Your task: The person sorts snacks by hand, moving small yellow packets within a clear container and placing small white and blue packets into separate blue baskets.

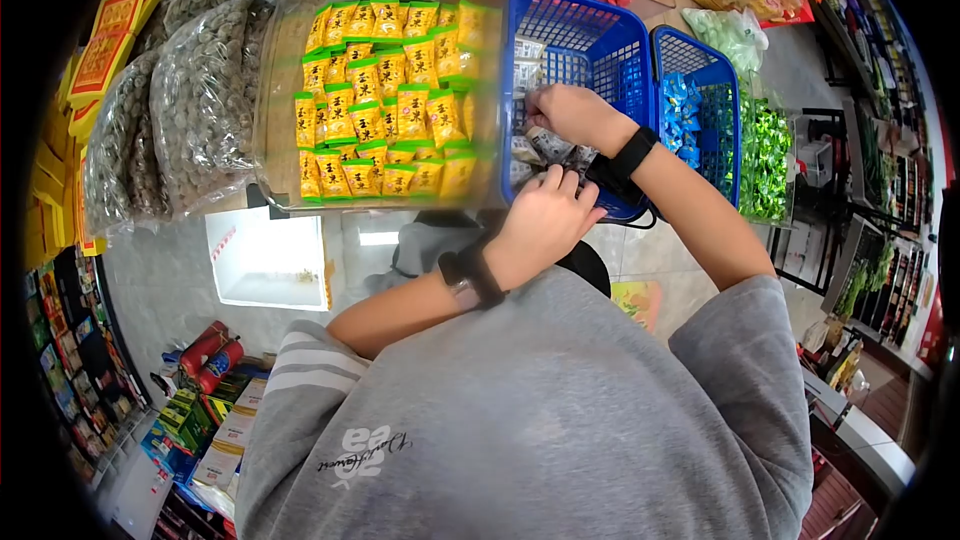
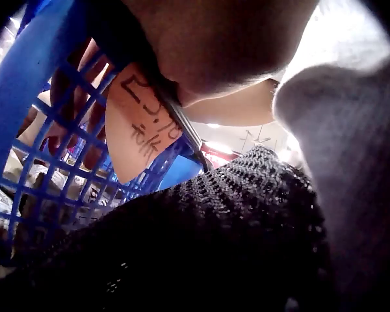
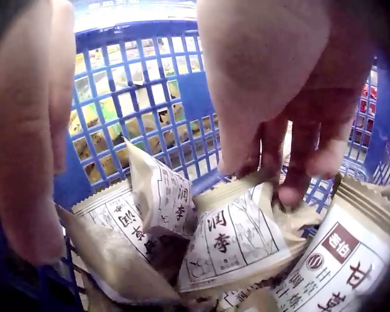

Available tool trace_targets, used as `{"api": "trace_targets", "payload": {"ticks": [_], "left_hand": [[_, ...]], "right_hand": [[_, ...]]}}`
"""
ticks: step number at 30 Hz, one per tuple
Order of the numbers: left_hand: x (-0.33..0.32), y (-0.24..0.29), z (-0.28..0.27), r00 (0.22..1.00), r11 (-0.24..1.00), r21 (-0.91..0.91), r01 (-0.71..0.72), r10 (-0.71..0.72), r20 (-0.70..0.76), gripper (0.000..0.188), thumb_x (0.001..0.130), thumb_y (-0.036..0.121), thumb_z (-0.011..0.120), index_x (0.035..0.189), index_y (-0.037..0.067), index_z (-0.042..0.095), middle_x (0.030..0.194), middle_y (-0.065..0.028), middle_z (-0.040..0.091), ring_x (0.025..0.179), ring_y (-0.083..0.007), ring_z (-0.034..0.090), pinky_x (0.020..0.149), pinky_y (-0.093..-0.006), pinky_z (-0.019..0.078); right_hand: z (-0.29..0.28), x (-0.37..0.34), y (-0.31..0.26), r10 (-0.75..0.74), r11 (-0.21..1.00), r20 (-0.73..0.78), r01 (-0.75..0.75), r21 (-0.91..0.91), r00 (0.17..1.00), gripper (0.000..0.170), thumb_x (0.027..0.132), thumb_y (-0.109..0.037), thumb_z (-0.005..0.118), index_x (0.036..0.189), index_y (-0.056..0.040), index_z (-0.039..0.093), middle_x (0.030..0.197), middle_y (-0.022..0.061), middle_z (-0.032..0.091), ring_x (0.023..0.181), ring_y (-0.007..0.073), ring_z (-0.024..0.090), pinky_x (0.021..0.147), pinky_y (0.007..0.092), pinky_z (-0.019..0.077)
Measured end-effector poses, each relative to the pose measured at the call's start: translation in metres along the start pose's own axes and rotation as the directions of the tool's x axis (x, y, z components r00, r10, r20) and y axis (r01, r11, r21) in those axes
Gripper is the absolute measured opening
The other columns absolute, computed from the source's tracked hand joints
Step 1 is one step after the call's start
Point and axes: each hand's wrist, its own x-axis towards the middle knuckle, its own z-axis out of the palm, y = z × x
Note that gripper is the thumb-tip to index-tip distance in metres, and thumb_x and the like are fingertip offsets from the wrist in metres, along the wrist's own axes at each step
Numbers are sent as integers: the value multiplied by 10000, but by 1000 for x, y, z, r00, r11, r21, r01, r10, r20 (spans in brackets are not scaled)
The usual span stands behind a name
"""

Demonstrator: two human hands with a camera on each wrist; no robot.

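A blue plastic basket (image 1: 515,10) contains several small wrapped snack packets (image 1: 550,145), cream and white with dark print. My right hand (image 1: 582,122) reaches down into it, the back of the hand uppermost. Its thumb and fingertips pinch the crimped end of one packet (image 3: 231,237) in the right wrist view. My left hand (image 1: 548,218) lies over the near rim, with its fingers loosely bent and pointing down into the basket. Those fingers (image 3: 26,130) show at the left of the right wrist view, with no packet between them.
Left of the basket, a clear bin holds yellow corn packets (image 1: 365,125). A second blue basket (image 1: 715,60) with blue packets stands at right, beside green packets (image 1: 768,155). An orange price card (image 2: 140,123) hangs at the basket. A white box (image 1: 270,260) stands on the floor.
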Motion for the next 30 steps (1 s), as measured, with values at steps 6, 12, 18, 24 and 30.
{"api": "trace_targets", "payload": {"ticks": [6,12,18,24,30], "left_hand": [[-1,0,2,1000,1000,-2,-4,4,-9,251,819,318,651,918,95,590,831,-52,548,842,-217,546,626,-310,483],[-2,-1,4,1000,999,30,-15,15,-23,235,822,326,650,862,99,606,843,-56,563,849,-215,553,638,-311,485],[-2,-2,4,1000,1000,-2,-17,17,-19,233,827,330,648,842,100,615,866,-68,584,861,-222,564,638,-314,495],[-2,-3,5,1000,1000,-23,-10,10,-3,234,828,325,648,837,93,617,874,-73,587,864,-228,571,633,-320,504],[-2,-2,2,1000,1000,-26,7,-7,11,234,832,321,642,885,96,604,873,-69,582,846,-228,567,622,-320,499]], "right_hand": [[-25,-10,-25,26,1000,74,-26,6,997,385,801,-384,648,969,-38,641,879,182,665,855,377,640,740,455,505],[-23,-12,-41,-53,993,156,36,108,986,491,697,-371,743,1008,-23,593,858,196,652,803,371,636,698,443,498],[-1,-5,-28,-137,980,376,69,189,917,396,724,-275,694,1041,-44,633,947,162,674,901,363,636,779,438,493],[-7,-2,-35,-93,987,468,19,161,879,405,722,-249,671,1080,-65,632,1046,186,663,976,377,625,815,446,488],[-27,-7,-26,-164,977,355,103,186,921,460,682,-216,728,1106,-72,623,859,185,675,815,364,649,718,427,503]]}}
